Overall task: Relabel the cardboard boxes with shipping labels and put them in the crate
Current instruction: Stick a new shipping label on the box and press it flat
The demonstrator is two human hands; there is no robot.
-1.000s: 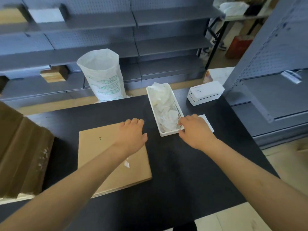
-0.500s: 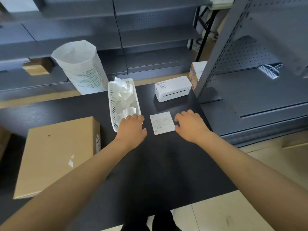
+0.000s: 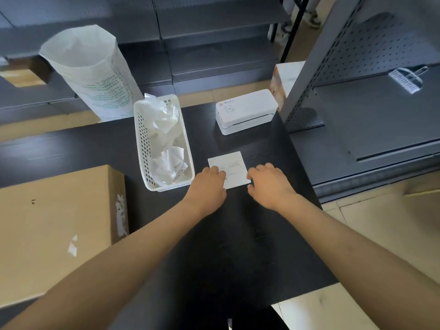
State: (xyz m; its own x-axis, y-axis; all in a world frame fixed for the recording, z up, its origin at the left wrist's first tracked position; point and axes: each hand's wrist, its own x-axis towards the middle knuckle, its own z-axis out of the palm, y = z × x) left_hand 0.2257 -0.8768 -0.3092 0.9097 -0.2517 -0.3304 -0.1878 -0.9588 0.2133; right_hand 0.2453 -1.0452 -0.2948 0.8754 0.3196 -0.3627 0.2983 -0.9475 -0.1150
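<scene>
Head view: both hands have closed on the shipping label (image 3: 230, 168) lying flat on the worktop (image 3: 238, 234). Left hand (image 3: 207, 186) now presses it, right hand (image 3: 268, 184) touches its edge; neither grip pinches yet. The cardboard box (image 3: 57, 225) waits left, unlabelled.

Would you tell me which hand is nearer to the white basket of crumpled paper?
Left. The left hand lies just right of the white basket, on the shipping label; the right hand is across the label.
</scene>
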